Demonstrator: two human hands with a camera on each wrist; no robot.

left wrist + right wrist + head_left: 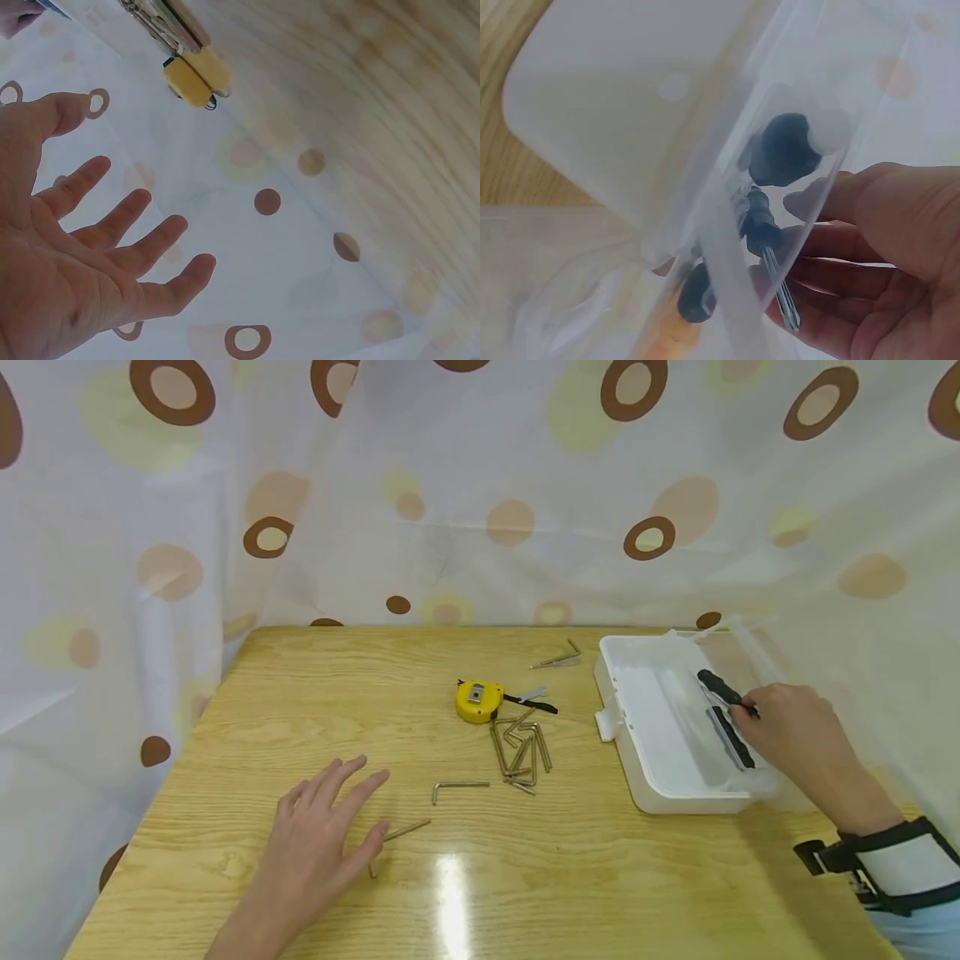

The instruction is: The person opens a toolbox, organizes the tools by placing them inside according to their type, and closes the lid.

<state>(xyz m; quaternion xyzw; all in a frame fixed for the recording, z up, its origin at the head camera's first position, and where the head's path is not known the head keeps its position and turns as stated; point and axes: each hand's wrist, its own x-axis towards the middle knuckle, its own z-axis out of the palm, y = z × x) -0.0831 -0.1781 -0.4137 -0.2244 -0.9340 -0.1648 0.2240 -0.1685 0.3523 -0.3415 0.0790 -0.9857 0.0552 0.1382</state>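
My right hand (795, 739) grips a black-handled screwdriver (717, 687) over the right side of the white box (652, 718). In the right wrist view its dark handle and metal shaft (781, 292) show partly behind the clear lid (727, 247). Another black-handled tool (731, 739) lies in the box below that hand. My left hand (318, 839) hovers low over the table with its fingers spread, holding nothing. Beside its thumb a brass-coloured hex key (408, 829) is partly hidden. A second hex key (461, 785) lies farther right.
Several hex keys (521, 752) lie heaped mid-table. Behind them are a yellow tape measure (474, 702) with a black strap (540, 705) and a small wrench (534, 693). More small metal pieces (558, 658) lie near the back edge. A patterned sheet (450, 502) hangs behind the table.
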